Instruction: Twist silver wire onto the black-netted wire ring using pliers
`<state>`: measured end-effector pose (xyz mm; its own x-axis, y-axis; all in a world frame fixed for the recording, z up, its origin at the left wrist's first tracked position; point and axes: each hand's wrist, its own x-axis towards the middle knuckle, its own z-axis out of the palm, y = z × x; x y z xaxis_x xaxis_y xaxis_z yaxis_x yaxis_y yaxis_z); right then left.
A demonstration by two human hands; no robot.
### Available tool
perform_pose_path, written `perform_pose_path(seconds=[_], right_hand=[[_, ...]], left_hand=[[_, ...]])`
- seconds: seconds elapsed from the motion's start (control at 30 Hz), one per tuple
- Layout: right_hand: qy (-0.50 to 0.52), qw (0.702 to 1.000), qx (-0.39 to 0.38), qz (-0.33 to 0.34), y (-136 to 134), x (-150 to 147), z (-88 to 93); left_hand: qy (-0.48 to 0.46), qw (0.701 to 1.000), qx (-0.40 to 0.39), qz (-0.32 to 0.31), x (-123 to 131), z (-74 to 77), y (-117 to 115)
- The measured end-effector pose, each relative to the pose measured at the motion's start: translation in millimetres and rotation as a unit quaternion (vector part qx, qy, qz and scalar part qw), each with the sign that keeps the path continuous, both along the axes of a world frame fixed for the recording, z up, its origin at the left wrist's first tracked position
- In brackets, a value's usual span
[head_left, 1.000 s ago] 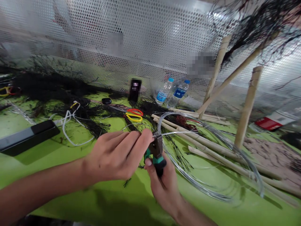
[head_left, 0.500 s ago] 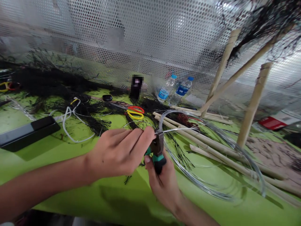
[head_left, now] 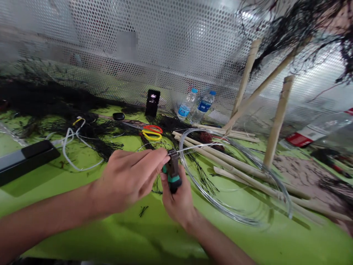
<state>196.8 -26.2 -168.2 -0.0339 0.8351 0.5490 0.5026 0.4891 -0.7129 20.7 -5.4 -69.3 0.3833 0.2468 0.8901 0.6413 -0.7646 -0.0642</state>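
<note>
My right hand [head_left: 179,200] is wrapped round the pliers [head_left: 173,165], which have dark metal jaws and green-and-black handles. Silvery wire [head_left: 200,145] runs out to the right from the jaws. Close against the jaws on the left side, my left hand [head_left: 135,173] is closed in a pinch on the wire; its fingertips hide most of what lies between them. Just right of the hands lies a large loose coil of wire [head_left: 217,204] on the green tabletop [head_left: 116,235].
Bamboo sticks [head_left: 234,165] lie under the coil, and upright poles [head_left: 277,125] stand at right. Behind are red-and-yellow scissors [head_left: 152,133], a phone [head_left: 152,103], two water bottles [head_left: 204,106] and black fibres [head_left: 41,95]. A black box [head_left: 30,160] and white cable [head_left: 64,147] are left.
The view has turned rightward, so everything sits further left, and more of a red-labelled bottle shows. The gap between the pliers' handles looks narrower. Both hands keep their holds.
</note>
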Motion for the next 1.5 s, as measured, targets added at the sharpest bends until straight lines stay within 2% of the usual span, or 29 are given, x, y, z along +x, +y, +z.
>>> perform_pose_path(seconds=[0.13,0.27,0.37,0.53,0.63,0.87,1.13,1.23,1.27,1.33,1.43,1.5], right_hand=[[0.002,1.000,-0.010,0.015,3.9,2.1,-0.4],[-0.003,0.999,-0.021,0.039,4.6,6.0,7.3],[-0.008,0.999,-0.025,0.042,2.3,8.0,13.5],[-0.016,1.000,0.003,0.004,-0.2,11.2,13.7],[0.009,1.000,-0.016,0.021,0.1,14.2,11.9],[0.035,0.997,-0.061,0.032,-2.8,15.4,14.4],[0.039,0.995,-0.079,0.037,-6.0,15.9,12.2],[0.034,0.997,-0.068,0.033,-7.5,14.6,12.3],[0.034,0.997,-0.067,0.031,-7.8,14.4,11.8],[0.037,0.996,-0.071,0.029,-7.9,14.7,10.4],[0.045,0.994,-0.089,0.043,-7.1,17.4,8.7],[0.045,0.992,-0.100,0.059,-6.6,19.7,9.2]], left_hand=[[0.006,1.000,0.003,0.013,0.4,-1.1,2.7],[0.027,0.999,0.026,0.029,-2.6,-1.5,5.9],[0.026,0.999,-0.004,0.035,-4.8,1.2,4.0],[0.002,0.996,-0.093,0.000,-6.0,9.0,-2.8],[-0.019,0.995,-0.095,-0.030,-7.5,11.5,-4.2],[-0.067,0.992,-0.093,-0.046,-7.5,10.6,-0.9],[-0.057,0.997,-0.055,0.022,-7.0,7.5,-8.0],[-0.076,0.992,-0.102,0.026,-6.7,9.7,-13.3],[-0.089,0.987,-0.136,0.011,-7.4,11.2,-13.9],[-0.124,0.964,-0.229,-0.060,-10.7,14.9,-11.3],[-0.137,0.889,-0.379,-0.219,-19.1,18.9,2.2],[-0.112,0.856,-0.412,-0.292,-24.3,19.4,14.5]])
